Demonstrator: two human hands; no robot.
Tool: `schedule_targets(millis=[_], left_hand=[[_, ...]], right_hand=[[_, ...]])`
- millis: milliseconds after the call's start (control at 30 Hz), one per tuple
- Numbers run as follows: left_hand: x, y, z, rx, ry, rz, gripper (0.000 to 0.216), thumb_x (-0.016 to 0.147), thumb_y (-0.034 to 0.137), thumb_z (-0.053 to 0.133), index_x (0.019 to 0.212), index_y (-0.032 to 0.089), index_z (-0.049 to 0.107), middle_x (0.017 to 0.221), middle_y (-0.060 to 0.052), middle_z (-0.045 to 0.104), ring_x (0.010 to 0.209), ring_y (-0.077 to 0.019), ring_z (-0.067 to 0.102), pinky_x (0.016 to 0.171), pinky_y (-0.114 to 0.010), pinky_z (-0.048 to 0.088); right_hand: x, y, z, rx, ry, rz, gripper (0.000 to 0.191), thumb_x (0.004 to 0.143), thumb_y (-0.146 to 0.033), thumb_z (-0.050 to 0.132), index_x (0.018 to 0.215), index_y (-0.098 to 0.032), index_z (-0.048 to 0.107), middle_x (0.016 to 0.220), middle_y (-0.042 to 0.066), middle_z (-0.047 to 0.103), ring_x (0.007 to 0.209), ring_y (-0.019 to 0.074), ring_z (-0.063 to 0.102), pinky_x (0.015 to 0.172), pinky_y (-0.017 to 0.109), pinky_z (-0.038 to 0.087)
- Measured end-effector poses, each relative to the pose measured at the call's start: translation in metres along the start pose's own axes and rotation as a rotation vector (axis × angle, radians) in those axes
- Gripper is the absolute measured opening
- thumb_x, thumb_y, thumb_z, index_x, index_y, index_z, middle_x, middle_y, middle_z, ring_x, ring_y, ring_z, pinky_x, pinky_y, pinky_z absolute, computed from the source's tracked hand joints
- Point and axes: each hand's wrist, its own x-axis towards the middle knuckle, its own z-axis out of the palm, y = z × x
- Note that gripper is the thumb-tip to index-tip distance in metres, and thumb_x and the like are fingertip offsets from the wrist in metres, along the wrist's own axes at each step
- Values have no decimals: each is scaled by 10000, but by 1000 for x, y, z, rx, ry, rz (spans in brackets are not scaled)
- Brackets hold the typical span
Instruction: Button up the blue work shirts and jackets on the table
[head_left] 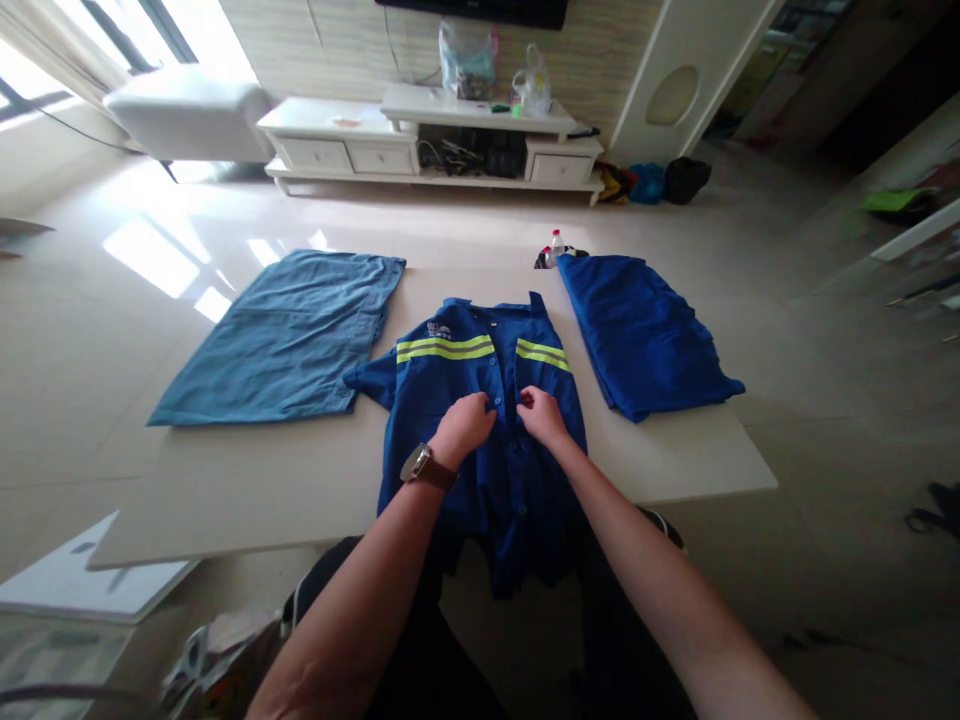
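A dark blue work shirt (pixel 457 385) with yellow-green reflective stripes lies front up on the table, collar away from me. Its front is unbuttoned at the top, and its lower hem hangs over the near edge. My left hand (pixel 466 422), with a watch on the wrist, is closed on the button edge of the front. Across the gap, my right hand (pixel 541 412) pinches the opposite front edge, thumb and forefinger together. A few buttons show along the left-hand edge between the hands. The fingertips of my left hand are partly hidden.
Folded light blue cloth (pixel 285 340) lies on the table's left, and folded darker blue cloth (pixel 645 330) on its right. The white table (pixel 255 500) ends close to my legs. Beyond it stand a plastic bottle (pixel 556 247) and a white TV cabinet (pixel 315 155).
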Motion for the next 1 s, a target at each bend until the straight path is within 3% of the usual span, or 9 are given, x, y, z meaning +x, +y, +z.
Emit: schedule_targets(millis=[133,233,400,667,867,1000], left_hand=[[13,2,-8,161,29,92,282,933,200,567,1150,109,723,1148,-185,725,1120,-291,675,997,-366,502],[28,2,0,167,29,172,260,924,167,568,1124,119,727,1129,-165,708,1110,-271,654,1012,-356,493],[47,0,26,174,-9,174,226,906,145,599,1113,115,684,1113,-158,694,1015,-255,666,922,-337,505],[52,-5,28,152,3,192,185,893,94,560,1020,176,666,972,-102,725,911,-241,673,782,-314,463],[53,-1,21,-24,52,256,203,819,40,562,887,186,685,827,-61,716,759,-191,638,682,-273,404],[52,7,18,-59,86,294,257,785,-2,510,849,160,699,797,-72,717,719,-176,614,656,-269,377]], right_hand=[[-3,13,-14,246,152,108,369,686,-177,607,1049,-224,565,842,-1,679,750,195,648,743,317,508],[-1,11,-18,186,222,18,416,681,-119,545,1081,-233,561,926,11,670,770,186,629,764,311,499],[4,5,-6,-78,127,-167,262,718,-36,457,804,-227,613,911,40,642,851,202,612,847,318,482],[-7,6,6,-143,3,-205,187,840,-105,612,895,-221,748,958,63,703,888,203,663,840,311,502],[-2,2,-7,221,93,-107,97,829,-238,688,862,-206,773,901,51,782,863,224,699,847,345,528],[-5,-4,-18,398,29,-104,193,856,-319,660,928,-193,786,917,51,789,850,213,701,824,332,534]])
